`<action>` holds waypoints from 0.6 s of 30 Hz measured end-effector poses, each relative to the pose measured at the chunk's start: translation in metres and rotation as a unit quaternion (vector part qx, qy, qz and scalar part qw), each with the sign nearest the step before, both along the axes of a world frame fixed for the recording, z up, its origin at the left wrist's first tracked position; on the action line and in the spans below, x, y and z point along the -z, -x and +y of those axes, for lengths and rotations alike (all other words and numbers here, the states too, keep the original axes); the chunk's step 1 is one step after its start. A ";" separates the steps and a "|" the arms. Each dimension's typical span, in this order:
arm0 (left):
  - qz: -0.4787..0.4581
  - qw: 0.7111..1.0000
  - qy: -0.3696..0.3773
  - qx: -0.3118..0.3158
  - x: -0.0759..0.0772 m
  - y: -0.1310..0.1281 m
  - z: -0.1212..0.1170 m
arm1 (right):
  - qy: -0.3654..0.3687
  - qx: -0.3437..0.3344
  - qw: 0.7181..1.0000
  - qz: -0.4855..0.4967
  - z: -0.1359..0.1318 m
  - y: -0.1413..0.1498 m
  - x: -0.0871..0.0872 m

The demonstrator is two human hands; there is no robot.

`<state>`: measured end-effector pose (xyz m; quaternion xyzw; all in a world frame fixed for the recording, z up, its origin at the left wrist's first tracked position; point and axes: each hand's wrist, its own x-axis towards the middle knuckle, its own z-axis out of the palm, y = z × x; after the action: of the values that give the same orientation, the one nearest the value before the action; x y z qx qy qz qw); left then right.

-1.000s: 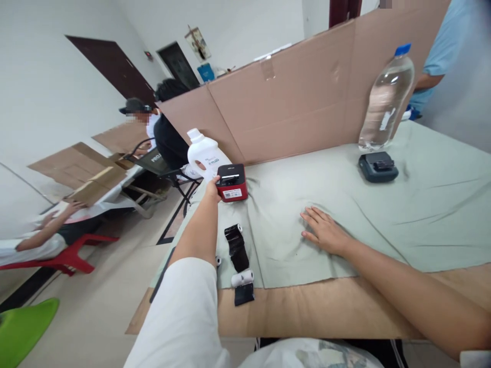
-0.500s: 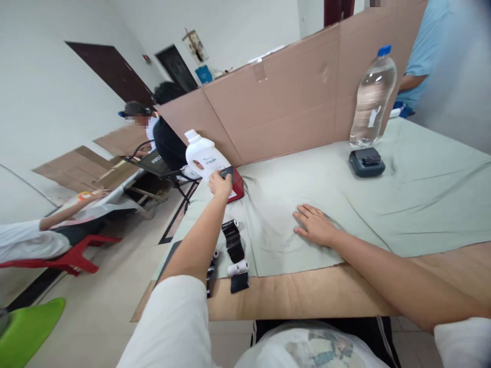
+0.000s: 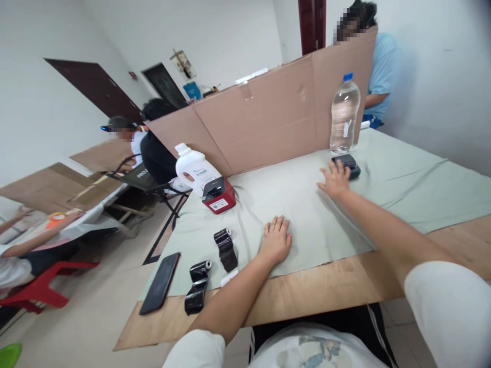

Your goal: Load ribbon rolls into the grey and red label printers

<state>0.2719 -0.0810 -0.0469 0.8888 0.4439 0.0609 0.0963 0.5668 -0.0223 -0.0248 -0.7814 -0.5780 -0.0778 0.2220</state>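
Where the green cloth covered the table: your left hand rested nearer the middle while your right hand reached towards the far right.
Cardboard panel: it stood along the far side, behind the clear bottle.
Clear bottle: it stood upright, just beyond the dark device.
Red-and-black box: it sat at the far left beside the white jug, well apart from your right hand.
Left hand: you had it palm down on the cloth, fingers slightly apart, pinching nothing, left of the dark device and on its near side.
Right hand: yours was clearly the nearer one, angled in from the near right.
Dark device: it lay on the cloth, beyond your right palm and slightly right; its long axis seemed to run left to right, though your fingers hid part.
Right fingers: you had them spread, thumb out left, over its near-left part; whether they touched it, you couldn't tell.
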 end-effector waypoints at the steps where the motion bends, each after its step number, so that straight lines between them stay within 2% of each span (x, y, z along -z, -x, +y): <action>1: 0.002 1.000 -0.005 0.001 -0.001 0.000 0.001 | 0.011 0.051 0.999 -0.006 0.007 -0.020 -0.001; 3: 0.003 1.000 -0.012 0.002 -0.001 0.000 0.003 | 0.054 0.117 0.992 0.017 0.014 -0.050 0.000; 6: -0.005 1.000 -0.014 0.003 0.001 0.000 0.002 | 0.087 0.144 0.983 0.073 0.015 -0.067 0.007; 9: -0.041 0.999 0.003 0.005 0.003 0.002 0.004 | 0.053 0.154 0.983 0.089 0.013 -0.058 0.008; 12: -0.166 0.986 0.028 -0.005 0.006 0.004 0.011 | 0.012 0.167 0.976 0.139 0.012 -0.033 -0.001; 14: -0.313 0.947 0.064 -0.029 0.009 0.004 0.018 | -0.017 0.125 0.975 0.182 0.008 -0.009 -0.008; 15: -0.389 0.914 0.102 -0.048 0.010 0.004 0.020 | -0.036 0.077 0.977 0.193 0.004 0.005 -0.010; 16: -0.458 0.873 0.157 -0.068 0.011 0.003 0.022 | -0.061 0.016 0.979 0.193 -0.003 0.021 -0.011; 18: -0.559 0.768 0.298 -0.096 0.009 0.000 0.022 | -0.132 -0.115 0.971 0.166 -0.023 0.056 -0.010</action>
<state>0.2723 -0.0587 -0.0556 0.5770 0.3905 0.4203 0.5813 0.5108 -0.0450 -0.0150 -0.6757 -0.6034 0.0035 0.4234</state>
